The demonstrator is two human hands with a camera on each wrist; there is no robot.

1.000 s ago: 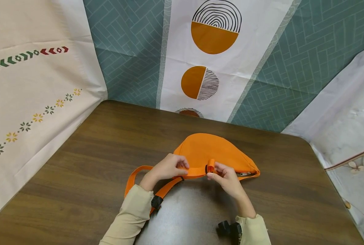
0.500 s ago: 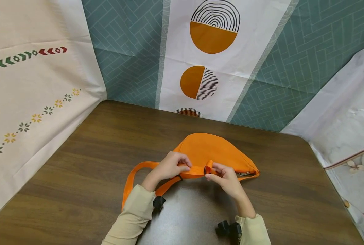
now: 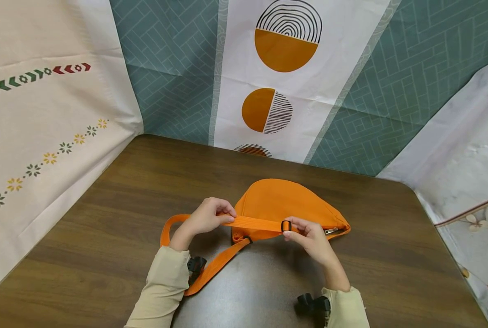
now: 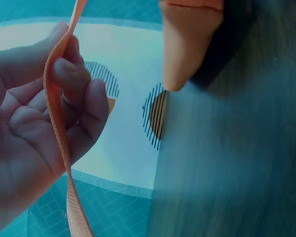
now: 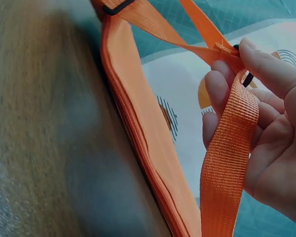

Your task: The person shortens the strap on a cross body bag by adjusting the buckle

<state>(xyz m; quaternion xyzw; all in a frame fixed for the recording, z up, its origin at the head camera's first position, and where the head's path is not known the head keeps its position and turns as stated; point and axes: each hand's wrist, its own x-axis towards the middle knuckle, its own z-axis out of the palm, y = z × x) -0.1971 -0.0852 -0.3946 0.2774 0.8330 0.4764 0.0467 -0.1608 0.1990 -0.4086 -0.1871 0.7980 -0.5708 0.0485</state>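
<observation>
An orange waist bag (image 3: 286, 200) lies on the brown table, its zipper pull (image 3: 331, 231) near the right end. My left hand (image 3: 211, 217) pinches the orange strap (image 3: 256, 223) between thumb and fingers, and the strap runs across that palm in the left wrist view. At the strap's black slider buckle (image 3: 286, 226), my right hand (image 3: 309, 237) pinches the webbing with thumb and fingertips. Between the hands the strap is stretched fairly straight in front of the bag. A loop of strap (image 3: 221, 262) hangs down toward the left forearm from a black ring (image 3: 249, 239) on the bag.
The brown wooden table (image 3: 116, 218) extends around the bag on both sides. Patterned cloth (image 3: 174, 68) hangs behind it, with white cloth at left and right. A black wrist camera mount (image 3: 311, 304) sits by the right sleeve, another by the left.
The left hand has slid leftward along the strap, away from the right hand. The small strap loop standing up at the slider has been pulled flat. The right hand has shifted slightly right.
</observation>
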